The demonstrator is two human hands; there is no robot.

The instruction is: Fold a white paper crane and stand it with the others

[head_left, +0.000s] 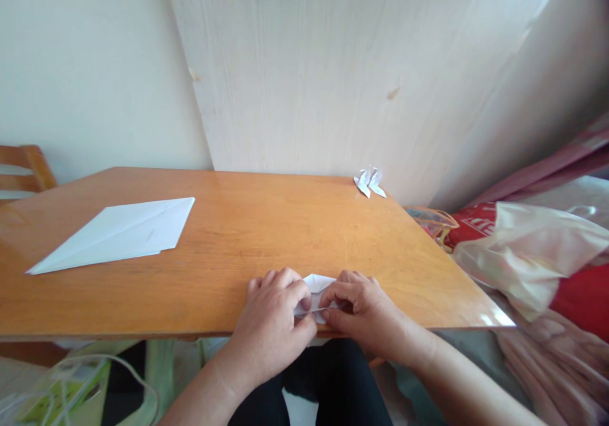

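Note:
A small piece of folded white paper (320,283) lies at the table's front edge, between my two hands. My left hand (280,305) covers its left part, with thumb and bent fingers pinching the near fold. On the other side, my right hand (359,305) grips the paper's right part with thumb and forefinger close to the left fingertips. A pointed flap shows at the far side of the paper, while much of the rest is hidden under my fingers.
Larger folded white sheets (128,232) lie on the left of the wooden table (266,223). Folded paper figures (370,181) stand at the far right corner. Plastic bags (533,248) and cloth are beyond the right edge; a wooden chair (33,166) stands at the far left.

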